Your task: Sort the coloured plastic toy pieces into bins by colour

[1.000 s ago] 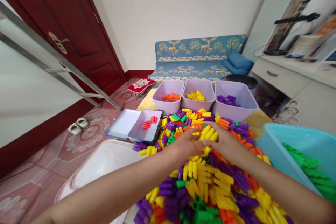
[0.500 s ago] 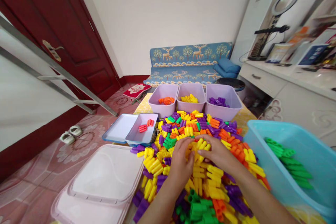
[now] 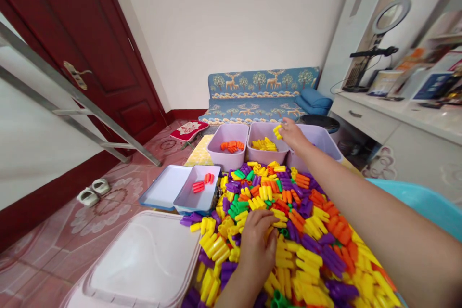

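Observation:
My right hand [image 3: 291, 135] is stretched forward, pinching a yellow tube block [image 3: 277, 131] above the right side of the middle lilac bin [image 3: 267, 156]. More yellow tube blocks [image 3: 264, 144] lie inside that bin. Down in the mixed pile, my left hand [image 3: 258, 238] is curled, with yellow showing between its thumb and fingers; the hand partly hides what it grips. Around it spread yellow, purple, orange and green tube blocks [image 3: 216, 248]. Orange blocks [image 3: 232, 146] sit in the left lilac bin [image 3: 227, 161]. My right forearm covers much of the right lilac bin [image 3: 323, 138].
Left of the pile are a small box [image 3: 183, 202] with red blocks [image 3: 198, 186], its lid [image 3: 164, 187] and larger pale lids [image 3: 144, 260]. A turquoise bin [image 3: 404, 197] stands at the right, partly behind my forearm. Beyond the table is a blue sofa [image 3: 249, 106].
My right hand has left the pile and moved forward to the middle lilac bin with a yellow tube block. My left hand stays at the pile. The view has shifted slightly.

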Demonstrator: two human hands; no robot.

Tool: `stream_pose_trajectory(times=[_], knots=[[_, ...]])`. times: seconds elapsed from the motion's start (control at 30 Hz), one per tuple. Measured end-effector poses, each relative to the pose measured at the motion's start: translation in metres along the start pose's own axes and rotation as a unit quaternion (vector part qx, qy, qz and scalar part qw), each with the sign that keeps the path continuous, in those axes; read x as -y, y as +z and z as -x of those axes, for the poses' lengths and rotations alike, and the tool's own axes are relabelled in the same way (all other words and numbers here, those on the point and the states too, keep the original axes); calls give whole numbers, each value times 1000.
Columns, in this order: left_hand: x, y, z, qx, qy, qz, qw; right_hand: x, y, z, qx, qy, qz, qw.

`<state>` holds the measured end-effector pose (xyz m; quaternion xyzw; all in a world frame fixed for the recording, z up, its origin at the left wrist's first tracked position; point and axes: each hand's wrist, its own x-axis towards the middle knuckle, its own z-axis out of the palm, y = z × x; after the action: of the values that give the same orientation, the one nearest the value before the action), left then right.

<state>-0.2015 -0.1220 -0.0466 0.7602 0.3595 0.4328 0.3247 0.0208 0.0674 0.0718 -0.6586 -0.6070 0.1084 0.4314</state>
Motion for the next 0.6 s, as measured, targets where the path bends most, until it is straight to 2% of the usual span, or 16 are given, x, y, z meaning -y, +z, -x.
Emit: stream_pose_trajectory(times=[0.07,0.13,0.3,0.4,0.47,0.6], knots=[[2,0,1,-2,-1,1,1000,0,0,5,-16,-3,5,1000],[3,1,2,-2,1,-1,1000,0,1,26,-9,-22,10,1000],[3,2,3,2,1,-11,1000,-13,17,112,103,-70,41,991],[2,1,3,-2,2,-13,1000,-27,29,147,147,-85,82,982],[2,2,3,-5,3,-16,1000,-33,34,156,170,-97,100,976],[3,3,3,-5,7,-25,1000,-30,32,153,189,-105,123,968]])
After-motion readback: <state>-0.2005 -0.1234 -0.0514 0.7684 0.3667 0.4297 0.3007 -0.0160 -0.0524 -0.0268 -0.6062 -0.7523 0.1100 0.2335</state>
